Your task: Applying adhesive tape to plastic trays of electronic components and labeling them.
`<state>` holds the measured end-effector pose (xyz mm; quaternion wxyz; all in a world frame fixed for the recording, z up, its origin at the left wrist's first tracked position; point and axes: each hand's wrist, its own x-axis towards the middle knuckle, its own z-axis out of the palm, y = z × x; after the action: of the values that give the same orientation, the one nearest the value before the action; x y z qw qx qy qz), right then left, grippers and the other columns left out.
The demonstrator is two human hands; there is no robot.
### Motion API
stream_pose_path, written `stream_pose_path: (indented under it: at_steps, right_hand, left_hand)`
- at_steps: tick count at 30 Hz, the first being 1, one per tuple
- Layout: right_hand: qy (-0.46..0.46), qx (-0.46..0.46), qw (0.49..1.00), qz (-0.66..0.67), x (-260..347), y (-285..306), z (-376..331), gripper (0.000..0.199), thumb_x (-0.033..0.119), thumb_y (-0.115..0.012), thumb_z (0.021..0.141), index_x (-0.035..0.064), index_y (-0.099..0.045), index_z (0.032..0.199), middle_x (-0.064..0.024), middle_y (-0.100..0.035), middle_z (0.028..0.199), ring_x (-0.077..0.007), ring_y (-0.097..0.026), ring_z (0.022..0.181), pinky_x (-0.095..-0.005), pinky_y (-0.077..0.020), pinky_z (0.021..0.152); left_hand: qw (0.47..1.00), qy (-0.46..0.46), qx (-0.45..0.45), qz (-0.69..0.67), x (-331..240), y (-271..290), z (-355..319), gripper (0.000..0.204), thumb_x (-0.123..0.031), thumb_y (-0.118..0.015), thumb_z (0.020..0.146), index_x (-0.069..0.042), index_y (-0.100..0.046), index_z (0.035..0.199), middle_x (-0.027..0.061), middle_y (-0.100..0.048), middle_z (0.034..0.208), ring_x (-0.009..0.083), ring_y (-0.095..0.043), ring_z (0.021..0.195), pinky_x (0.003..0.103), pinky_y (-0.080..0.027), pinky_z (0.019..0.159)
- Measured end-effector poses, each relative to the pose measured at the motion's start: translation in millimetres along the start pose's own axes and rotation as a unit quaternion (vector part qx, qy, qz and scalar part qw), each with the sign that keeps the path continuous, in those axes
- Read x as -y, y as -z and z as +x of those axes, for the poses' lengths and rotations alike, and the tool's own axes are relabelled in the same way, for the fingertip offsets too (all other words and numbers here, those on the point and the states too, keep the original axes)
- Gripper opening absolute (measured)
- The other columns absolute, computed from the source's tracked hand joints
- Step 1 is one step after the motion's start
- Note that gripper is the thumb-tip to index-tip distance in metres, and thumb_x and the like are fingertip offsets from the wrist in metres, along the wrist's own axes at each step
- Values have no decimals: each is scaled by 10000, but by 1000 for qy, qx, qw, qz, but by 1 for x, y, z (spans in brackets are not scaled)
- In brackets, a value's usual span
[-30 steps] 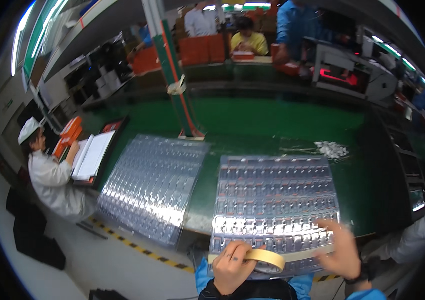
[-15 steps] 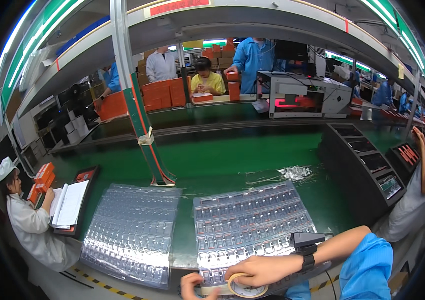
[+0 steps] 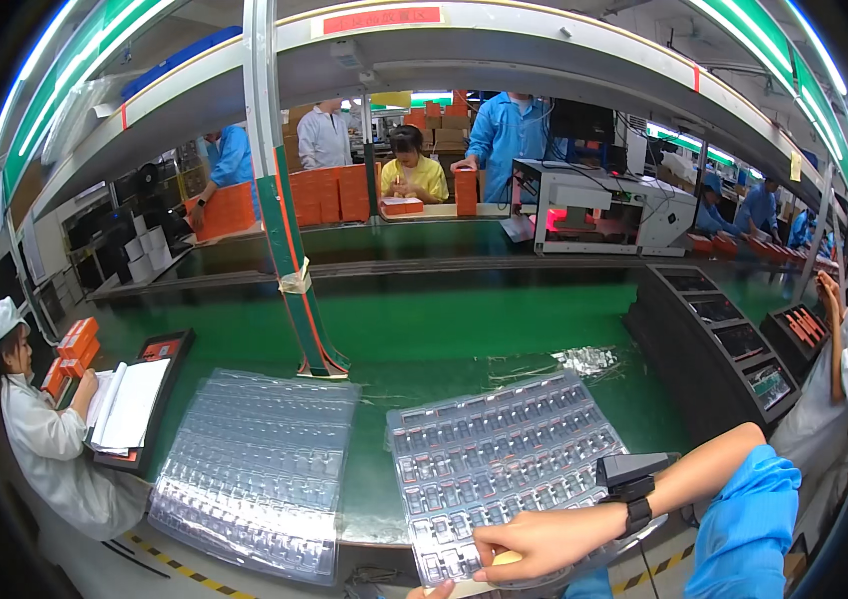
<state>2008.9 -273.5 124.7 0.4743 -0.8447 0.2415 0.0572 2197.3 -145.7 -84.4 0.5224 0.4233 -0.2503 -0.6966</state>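
Note:
My right hand [image 3: 549, 542] is closed around a roll of cream tape [image 3: 507, 560], mostly hidden under the fingers. It sits over the near edge of a clear plastic blister tray [image 3: 504, 439] with rows of moulded pockets. A pale strip of tape [image 3: 472, 589] runs along that edge. Only a few fingertips of my left hand [image 3: 434, 591] show at the bottom of the picture, beside the strip; whether they grip it is hidden. A black device is strapped to my right wrist. To the left lies a second tray or stack of clear blister trays [image 3: 254, 469].
A green post [image 3: 294, 270] rises from the green bench [image 3: 444, 319] behind the trays. Small silvery scraps [image 3: 586, 361] lie farther back. A black slanted rack [image 3: 718, 339] stands at right. Co-workers sit at both sides, one with papers [image 3: 134, 404]; others work beyond.
My left hand has dropped mostly out of the picture at the bottom. The tape roll has turned and is now mostly covered by my right hand. The view has shifted slightly.

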Motion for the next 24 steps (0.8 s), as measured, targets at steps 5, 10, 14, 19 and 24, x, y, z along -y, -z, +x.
stream_pose_path:
  at_steps: [5, 10, 14, 19, 24]
  right_hand:
    - [-64, 10, 997, 40, 2, -3, -8, 306, 338, -535, 973, 82, -480, 1130, -158, -589, 659, -329, -589, 593, -409, -430, 539]
    - [-29, 1, 999, 24, 42, 12, -36, 258, 143, -558, 890, 4, -544, 1107, -246, -626, 862, -394, -622, 794, -440, -473, 668]
    - [-57, 78, 995, 14, 32, 8, -54, 410, 248, -506, 964, 109, -351, 1317, -211, -604, 662, -399, -617, 592, -479, -466, 529]
    - [-144, 125, 981, 30, 14, -1, -73, 471, 227, -503, 963, 92, -315, 1373, -213, -588, 638, -406, -622, 600, -462, -481, 540]
    - [-208, 114, 966, 105, 7, -11, -79, 541, 215, -505, 955, 61, -258, 1411, -213, -607, 681, -400, -635, 626, -442, -498, 576]
  left_hand:
    - [996, -35, -77, -10, 11, -30, -21, 247, -215, -570, 987, -1, -668, 1062, 21, -667, 957, 87, -588, 867, 269, -461, 736]
    - [995, -60, -77, 22, 17, -46, -30, 290, -239, -543, 1003, 21, -656, 1060, 40, -664, 960, 91, -582, 851, 268, -459, 734]
    - [993, -31, -46, 103, 21, -57, -34, 368, -288, -507, 1012, 47, -654, 1054, 79, -681, 944, 128, -604, 840, 294, -486, 714]
    - [991, 34, -65, 113, 31, -84, -29, 408, -321, -531, 1004, 66, -650, 1053, 98, -690, 952, 155, -625, 830, 308, -496, 726]
    - [997, 36, -50, 51, 51, -78, -26, 373, -288, -537, 1000, 63, -636, 1080, 99, -689, 963, 153, -629, 844, 297, -504, 737]
